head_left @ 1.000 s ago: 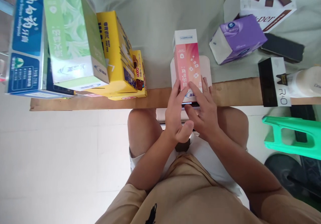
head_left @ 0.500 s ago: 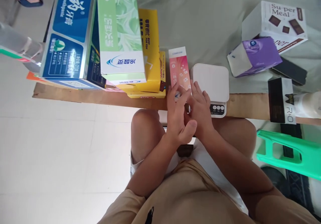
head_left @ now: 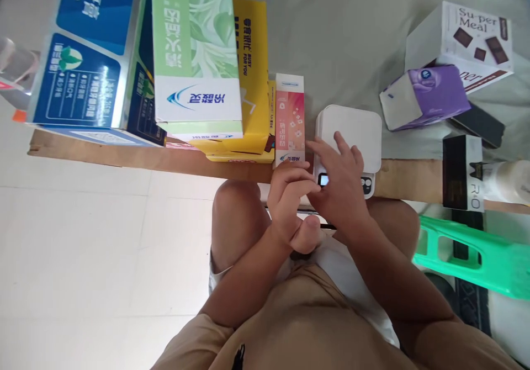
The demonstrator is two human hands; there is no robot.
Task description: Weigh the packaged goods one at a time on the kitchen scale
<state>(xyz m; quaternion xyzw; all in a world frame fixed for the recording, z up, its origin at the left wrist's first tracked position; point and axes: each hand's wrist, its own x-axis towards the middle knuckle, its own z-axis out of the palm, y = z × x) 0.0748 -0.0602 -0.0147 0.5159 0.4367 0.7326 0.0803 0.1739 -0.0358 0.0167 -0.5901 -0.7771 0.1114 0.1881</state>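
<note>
Pink cardboard box (head_left: 292,117), smooth plastic scale (head_left: 362,127), creased cloth (head_left: 331,38)

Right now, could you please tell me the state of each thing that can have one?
Scale: display lit.
Pink box: beside the scale, not on it.
Green box: near end closed.
Blue box: near end closed.
Left hand: fingers bent, by the pink box.
Right hand: open, fingers spread.

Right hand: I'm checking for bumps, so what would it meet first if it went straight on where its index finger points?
Probably the pink-and-white carton, just beyond the right hand's index finger; depth leaves unclear whether they touch.
</note>
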